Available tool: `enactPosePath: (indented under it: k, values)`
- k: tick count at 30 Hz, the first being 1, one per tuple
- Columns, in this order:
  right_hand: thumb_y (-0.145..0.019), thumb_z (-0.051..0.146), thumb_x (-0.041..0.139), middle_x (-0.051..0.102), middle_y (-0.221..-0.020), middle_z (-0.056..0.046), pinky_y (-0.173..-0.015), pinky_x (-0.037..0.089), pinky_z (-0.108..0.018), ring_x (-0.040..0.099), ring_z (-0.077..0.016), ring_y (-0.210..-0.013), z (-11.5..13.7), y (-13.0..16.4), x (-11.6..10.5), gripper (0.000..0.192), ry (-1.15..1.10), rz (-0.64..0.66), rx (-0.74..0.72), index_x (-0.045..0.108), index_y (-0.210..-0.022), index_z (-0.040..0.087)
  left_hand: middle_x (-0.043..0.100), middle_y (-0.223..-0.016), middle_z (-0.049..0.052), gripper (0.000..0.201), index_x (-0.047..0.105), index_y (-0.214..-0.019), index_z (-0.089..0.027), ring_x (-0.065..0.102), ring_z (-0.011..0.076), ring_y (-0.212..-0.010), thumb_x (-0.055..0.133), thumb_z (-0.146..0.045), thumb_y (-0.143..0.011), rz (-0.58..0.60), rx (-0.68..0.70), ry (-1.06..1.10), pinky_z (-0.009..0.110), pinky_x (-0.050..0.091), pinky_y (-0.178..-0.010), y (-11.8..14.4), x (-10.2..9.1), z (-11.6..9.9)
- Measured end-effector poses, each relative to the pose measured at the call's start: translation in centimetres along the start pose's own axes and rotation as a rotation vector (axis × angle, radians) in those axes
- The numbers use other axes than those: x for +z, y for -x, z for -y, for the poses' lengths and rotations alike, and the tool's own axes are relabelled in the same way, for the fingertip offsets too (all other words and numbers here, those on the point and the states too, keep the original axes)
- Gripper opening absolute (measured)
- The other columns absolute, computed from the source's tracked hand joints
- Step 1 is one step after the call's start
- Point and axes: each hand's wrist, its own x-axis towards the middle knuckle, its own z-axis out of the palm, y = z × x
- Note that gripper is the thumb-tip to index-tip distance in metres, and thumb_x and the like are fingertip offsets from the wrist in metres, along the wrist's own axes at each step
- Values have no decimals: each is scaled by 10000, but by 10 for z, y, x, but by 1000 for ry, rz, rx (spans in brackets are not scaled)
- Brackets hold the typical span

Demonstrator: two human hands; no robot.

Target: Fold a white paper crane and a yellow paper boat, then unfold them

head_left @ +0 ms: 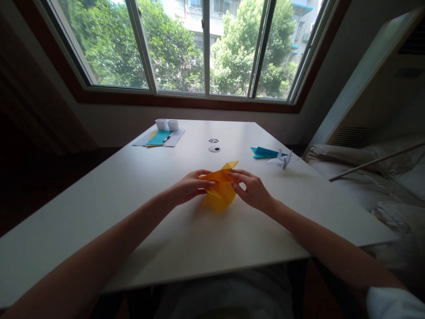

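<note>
Between my two hands is a folded sheet of orange origami paper (221,195), held just above the middle of the white table (172,235). My left hand (192,185) pinches its left edge, thumb toward me and fingers behind. On the opposite side my right hand (249,187) grips the paper between thumb and fingers. One pointed flap sticks up at the far right of the paper, and a wider, looser part hangs toward me. The fingertips behind the paper are partly hidden.
At the right edge lie a blue folded paper (265,153) and a white paper crane (283,159). Two round stickers or discs (214,149) sit at centre. Far left are coloured sheets (159,138), a pen (168,136) and white paper boxes (173,126). A covered bed or sofa (361,177) stands right.
</note>
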Motion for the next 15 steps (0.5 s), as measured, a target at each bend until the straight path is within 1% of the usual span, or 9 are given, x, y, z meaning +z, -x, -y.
enactPosePath:
  k: [2, 4, 7, 9, 12, 15]
  values:
    - [-844, 241, 459, 606, -1121, -78, -885, 485, -361, 575, -199, -1009, -1, 0, 0, 317, -6, -9, 35, 592, -1129, 203, 628, -977, 95, 470, 534, -1028, -151, 619, 169, -827, 746, -168, -609, -30, 41, 12, 284, 492, -733, -1, -1, 1]
    - [-843, 268, 473, 622, -1065, -73, -830, 503, -344, 598, -192, -931, 0, 0, 0, 291, 3, 6, 51, 619, -1090, 216, 640, -935, 87, 438, 533, -1014, -144, 621, 166, -807, 724, -158, -621, -44, 80, -21, 288, 491, -723, -1, 2, 2]
    - [-837, 326, 499, 625, -954, -61, -715, 510, -306, 603, -164, -777, 1, -1, -3, 254, 52, 43, 69, 656, -1018, 241, 646, -889, 73, 373, 545, -978, -133, 618, 160, -770, 691, -171, -638, -48, 118, -105, 280, 488, -677, 2, 9, 1]
    - [-822, 365, 524, 608, -921, -54, -655, 496, -283, 584, -145, -710, 1, 0, -4, 240, 96, 61, 73, 672, -978, 258, 645, -873, 70, 358, 551, -958, -127, 614, 157, -734, 685, -174, -630, -60, 134, -158, 275, 485, -639, 4, 14, 0]
    - [-805, 402, 545, 580, -914, -54, -610, 474, -263, 560, -131, -683, 0, 0, -4, 237, 140, 77, 71, 686, -936, 265, 644, -839, 67, 343, 555, -933, -118, 607, 154, -688, 677, -166, -616, -82, 138, -196, 272, 480, -597, 7, 21, -3]
    - [-810, 407, 538, 563, -893, -51, -608, 468, -259, 550, -127, -679, -1, 0, -3, 235, 140, 75, 70, 692, -911, 261, 642, -824, 63, 337, 555, -921, -114, 606, 154, -691, 667, -139, -604, -91, 136, -198, 272, 482, -600, 8, 24, -4]
